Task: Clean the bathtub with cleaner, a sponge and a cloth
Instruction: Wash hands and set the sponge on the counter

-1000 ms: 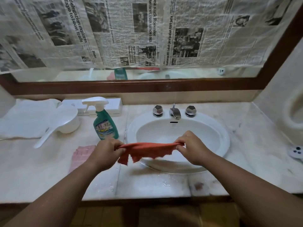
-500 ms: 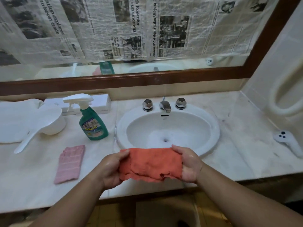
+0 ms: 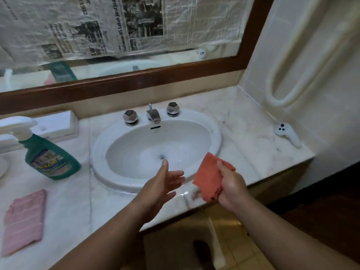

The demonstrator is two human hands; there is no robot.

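So the biggest thing in front of you is the wood-framed mirror, mostly covered with sheets of newspaper. Under it is the pale marble counter with the oval white sink set into it.

Left of the sink you've got the green spray bottle of cleaner, upright with its white trigger head. A white box sits behind it against the wall. The pink pad lies flat near the counter's front edge, well apart from your hands.

Your left hand hangs over the near rim of the sink, fingers straight and relaxed, holding nothing. Your right hand has the orange cloth pinched, thumb on the front and fingers behind. It's up in the air over the front of the counter, just right of the basin, and folded small.

Smaller stuff: a white controller lies at the far right of the counter. The chrome tap sits at the back of the sink between two faceted knobs.
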